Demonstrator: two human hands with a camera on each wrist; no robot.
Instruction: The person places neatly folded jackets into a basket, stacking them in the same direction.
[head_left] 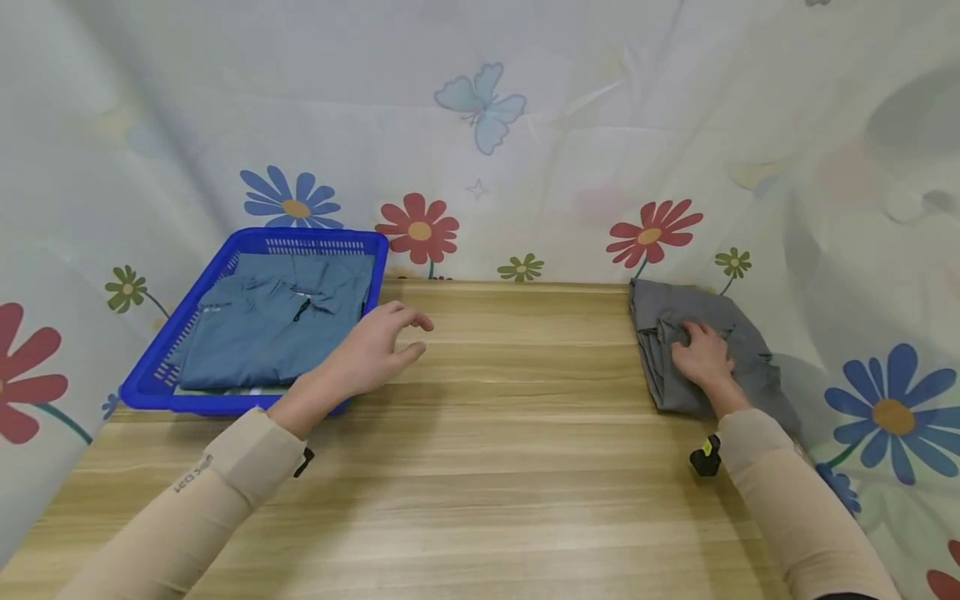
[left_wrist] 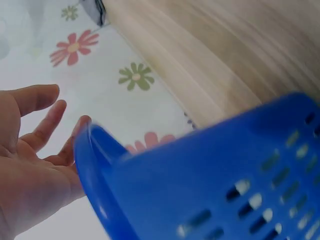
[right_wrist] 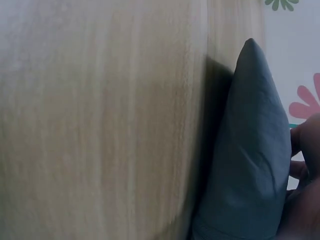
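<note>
A folded blue shirt [head_left: 255, 333] with a small black zip pull lies in a blue plastic basket [head_left: 311, 234] at the back left. My left hand [head_left: 375, 346] hovers over the basket's right side, fingers loosely spread and nothing between them. In the left wrist view, its fingers [left_wrist: 44, 126] are near the basket's rim [left_wrist: 97, 187]. At the back right, a folded grey garment [head_left: 667, 300] lies on the table. My right hand [head_left: 703, 357] rests on top of it with relaxed fingers. Part of that hand is hidden behind the garment [right_wrist: 250, 170] in the right wrist view.
The wooden table [head_left: 510, 467] ends at a back wall covered with a flower-printed white sheet [head_left: 540, 192]. That sheet also hangs at both sides. A small black device [head_left: 706, 457] sits by my right cuff.
</note>
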